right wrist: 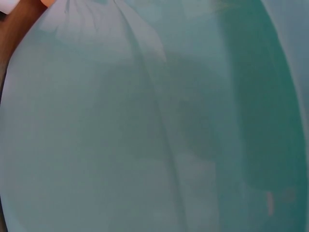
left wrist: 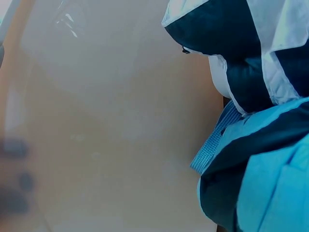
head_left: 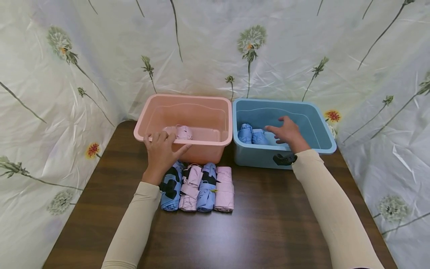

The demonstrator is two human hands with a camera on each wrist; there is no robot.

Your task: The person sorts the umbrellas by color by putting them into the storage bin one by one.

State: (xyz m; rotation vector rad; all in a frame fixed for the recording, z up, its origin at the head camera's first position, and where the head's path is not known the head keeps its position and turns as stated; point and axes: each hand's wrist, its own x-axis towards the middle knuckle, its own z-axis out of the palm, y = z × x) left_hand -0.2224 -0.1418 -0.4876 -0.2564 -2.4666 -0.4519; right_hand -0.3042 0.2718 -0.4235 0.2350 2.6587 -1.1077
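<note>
Beige sleeves (head_left: 134, 220), two, entering from the near edge. Table (head_left: 262, 231), brown, wood-grained, glossy at the near middle.

On the table, four rolls in a row, side by side — from left: blue roll (head_left: 172, 204), with black patches; pink roll (head_left: 190, 189), with black trim; second blue roll (head_left: 205, 200), banded in black, with a small yellow mark; second pink roll (head_left: 224, 191), paler and plainer. Far ends close to the front wall of the pink bin (head_left: 205, 153). In the left wrist view, blue and pale cloth with black parts beside that wall, plus a woven blue strap (left wrist: 216, 137).

Left hand (head_left: 162, 151): at the pink bin's near rim, fingers bent over it, thumb spread outside; cannot tell whether grasping the rim or merely resting. Right hand (head_left: 288, 133): released, holding nothing, fingers spread over the blue bin (head_left: 256, 158). Black device (head_left: 284, 160) at the right wrist.

Inside the pink bin, one small pink roll (head_left: 184, 132), near the front wall. Inside the blue bin — just right of the pink — two blue rolls (head_left: 245, 134), at the left end.

Sheet (head_left: 201, 56), white, shiny, dandelion-printed, behind and at both sides.
</note>
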